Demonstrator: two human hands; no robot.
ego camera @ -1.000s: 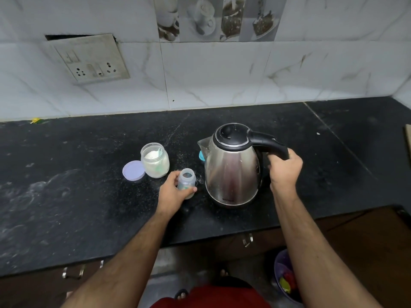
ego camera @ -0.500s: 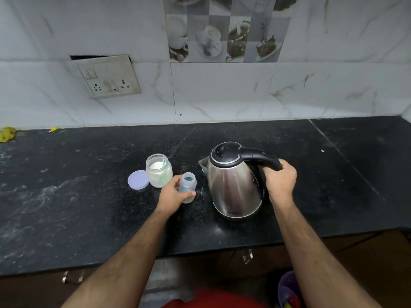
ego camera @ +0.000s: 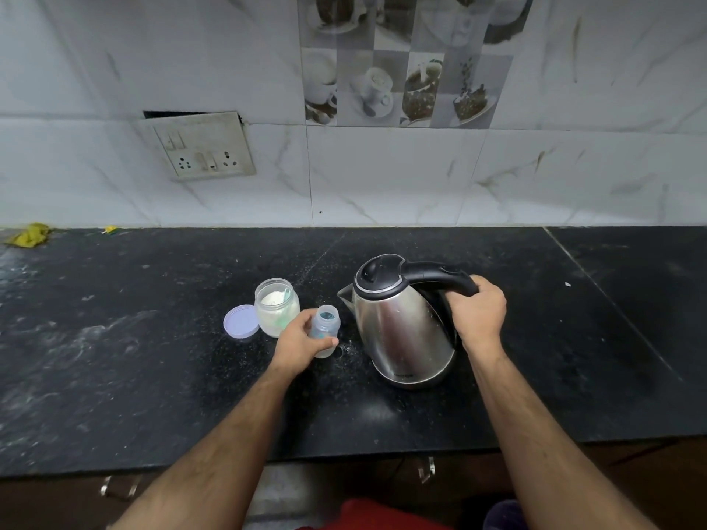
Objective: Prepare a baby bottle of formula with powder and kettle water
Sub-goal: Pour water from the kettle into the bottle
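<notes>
A small clear baby bottle (ego camera: 325,326) with no top on stands on the black counter (ego camera: 153,357), and my left hand (ego camera: 300,344) is wrapped around its side. To its right stands a steel kettle (ego camera: 401,327) with a black lid and handle, lid closed, spout pointing left toward the bottle. My right hand (ego camera: 478,313) grips the kettle's handle. Left of the bottle stands an open glass jar (ego camera: 276,311) of white powder with a pale scoop inside. Its lilac lid (ego camera: 241,322) lies flat beside the jar.
A tiled wall with a switch and socket plate (ego camera: 202,147) rises behind the counter. A yellow scrap (ego camera: 30,234) lies at the counter's far left back. Drawer handles (ego camera: 426,470) show below the front edge. White dust speckles the counter near the bottle.
The view has tilted upward, so everything sits lower in the frame. Both hands keep their grips; the kettle and bottle stay on the counter.
</notes>
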